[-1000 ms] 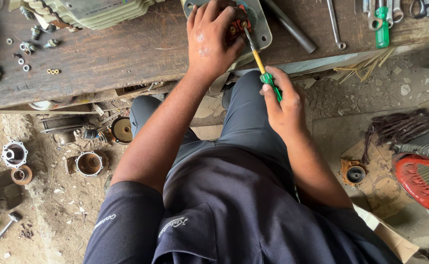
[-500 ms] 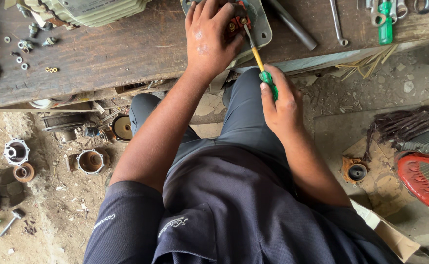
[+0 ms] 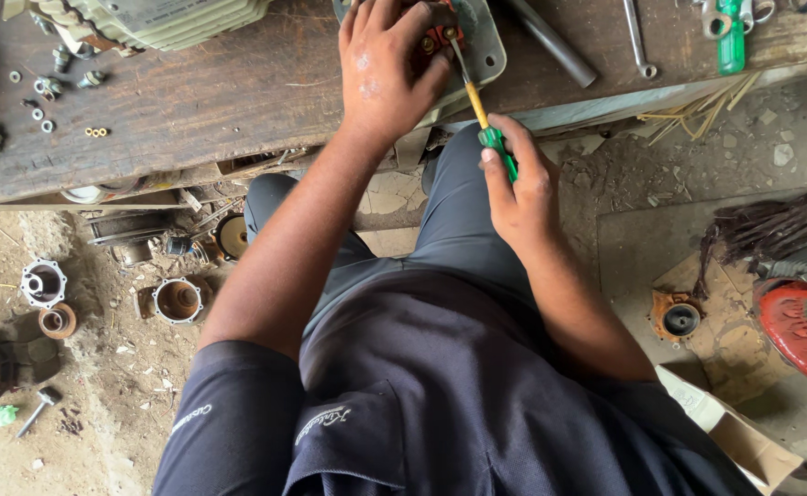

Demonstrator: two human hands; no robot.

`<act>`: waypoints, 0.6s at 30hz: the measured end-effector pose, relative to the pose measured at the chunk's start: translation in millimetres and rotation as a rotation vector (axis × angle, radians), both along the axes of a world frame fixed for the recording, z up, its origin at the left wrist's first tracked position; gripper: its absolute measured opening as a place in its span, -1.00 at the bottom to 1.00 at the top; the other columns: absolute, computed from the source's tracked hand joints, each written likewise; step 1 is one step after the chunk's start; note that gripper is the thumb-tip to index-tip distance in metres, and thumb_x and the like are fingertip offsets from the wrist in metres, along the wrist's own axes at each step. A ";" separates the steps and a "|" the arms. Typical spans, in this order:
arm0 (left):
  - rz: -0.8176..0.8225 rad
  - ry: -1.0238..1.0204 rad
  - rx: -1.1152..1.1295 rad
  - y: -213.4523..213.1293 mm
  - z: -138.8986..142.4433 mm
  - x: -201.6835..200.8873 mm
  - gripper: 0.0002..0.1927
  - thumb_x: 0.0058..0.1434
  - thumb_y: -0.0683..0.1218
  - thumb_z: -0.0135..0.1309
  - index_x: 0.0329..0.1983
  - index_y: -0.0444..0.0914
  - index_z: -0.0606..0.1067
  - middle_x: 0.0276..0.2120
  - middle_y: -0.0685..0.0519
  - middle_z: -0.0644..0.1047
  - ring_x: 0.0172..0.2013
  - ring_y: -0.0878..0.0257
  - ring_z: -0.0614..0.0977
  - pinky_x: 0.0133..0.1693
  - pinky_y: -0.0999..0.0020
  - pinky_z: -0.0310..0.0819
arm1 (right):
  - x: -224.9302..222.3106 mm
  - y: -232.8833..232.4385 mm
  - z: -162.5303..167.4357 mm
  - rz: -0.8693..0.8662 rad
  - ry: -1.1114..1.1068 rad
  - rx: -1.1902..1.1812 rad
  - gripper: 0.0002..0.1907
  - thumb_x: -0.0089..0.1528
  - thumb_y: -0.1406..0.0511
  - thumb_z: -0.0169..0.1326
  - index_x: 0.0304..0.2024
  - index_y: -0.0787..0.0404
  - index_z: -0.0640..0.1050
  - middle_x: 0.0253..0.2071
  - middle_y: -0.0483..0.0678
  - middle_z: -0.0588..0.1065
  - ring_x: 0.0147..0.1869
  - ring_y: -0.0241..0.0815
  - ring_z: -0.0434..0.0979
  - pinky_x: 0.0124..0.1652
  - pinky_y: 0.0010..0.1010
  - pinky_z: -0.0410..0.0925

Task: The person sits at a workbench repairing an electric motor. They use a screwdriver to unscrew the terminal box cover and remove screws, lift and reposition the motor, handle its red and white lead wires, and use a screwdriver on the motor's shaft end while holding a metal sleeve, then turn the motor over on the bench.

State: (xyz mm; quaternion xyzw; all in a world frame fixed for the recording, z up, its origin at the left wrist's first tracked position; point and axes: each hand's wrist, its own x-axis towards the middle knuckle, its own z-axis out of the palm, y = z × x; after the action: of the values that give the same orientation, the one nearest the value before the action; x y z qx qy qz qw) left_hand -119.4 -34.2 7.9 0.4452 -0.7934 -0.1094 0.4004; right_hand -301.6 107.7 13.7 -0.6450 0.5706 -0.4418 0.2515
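Note:
My left hand (image 3: 383, 69) presses down on a pale grey metal plate (image 3: 486, 46) at the near edge of the worn wooden workbench (image 3: 220, 101); its fingers curl around a small red and brass part (image 3: 442, 37) on that plate. My right hand (image 3: 523, 184) grips the green handle of a screwdriver (image 3: 481, 106) with a yellow shank. The screwdriver tip rests at the red part, beside my left fingertips.
On the bench lie a ribbed motor housing (image 3: 164, 18), loose nuts and washers (image 3: 45, 92), a steel rod (image 3: 550, 41), a spanner (image 3: 636, 37) and a green-handled tool (image 3: 727, 41). Bearing housings (image 3: 178, 298) and a hammer (image 3: 36, 409) litter the dirt floor at left; a red fan guard (image 3: 803, 331) lies at right.
Both hands have stayed on the plate and screwdriver. The view has drifted slightly, and the right hand has shifted a little on the handle.

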 end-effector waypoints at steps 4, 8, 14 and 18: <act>-0.080 -0.098 -0.010 -10.0 12.9 3.9 -0.68 0.14 -0.01 0.32 -0.03 -0.08 0.61 -0.04 -0.01 0.54 0.05 -0.06 0.52 0.07 -0.09 0.31 | 0.8 2.0 3.7 -0.027 -0.011 0.059 -0.67 0.41 0.43 0.04 0.24 0.30 0.44 -0.18 0.08 0.59 -0.16 -0.09 0.66 -0.12 -0.29 0.48; -0.275 -0.191 0.024 -30.5 34.0 3.1 -0.83 0.23 -0.02 0.30 -0.13 -0.09 0.66 -0.26 0.07 0.63 -0.21 0.05 0.64 -0.18 0.08 0.48 | 0.6 2.1 1.9 -0.018 0.143 -0.135 -0.66 0.43 0.43 0.05 0.26 0.30 0.42 -0.04 0.19 0.57 0.03 0.15 0.63 0.00 -0.15 0.46; -0.203 -0.371 -0.117 -32.7 46.5 -13.1 -0.87 0.08 0.01 0.33 -0.33 -0.07 0.68 -0.46 0.06 0.61 -0.45 0.08 0.65 -0.45 0.19 0.50 | -7.6 -0.7 -7.6 -0.023 0.161 -0.150 -0.64 0.41 0.44 0.05 0.26 0.31 0.43 0.01 0.23 0.56 0.06 0.23 0.60 0.03 -0.09 0.45; -0.168 -0.492 -0.048 -36.5 45.6 -20.3 -0.84 0.09 0.09 0.36 -0.33 -0.03 0.70 -0.50 0.04 0.61 -0.53 0.08 0.63 -0.55 0.17 0.47 | -15.4 -0.7 -12.5 -0.015 0.101 -0.136 -0.65 0.41 0.45 0.04 0.26 0.32 0.42 0.05 0.24 0.54 0.11 0.24 0.60 0.07 -0.12 0.45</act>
State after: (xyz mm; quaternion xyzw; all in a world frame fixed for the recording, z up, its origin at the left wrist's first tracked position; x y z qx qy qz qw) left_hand -139.7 -70.6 53.5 0.3814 -0.9034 -0.0118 0.1955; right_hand -317.0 107.1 1.1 -0.6779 0.5560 -0.4482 0.1747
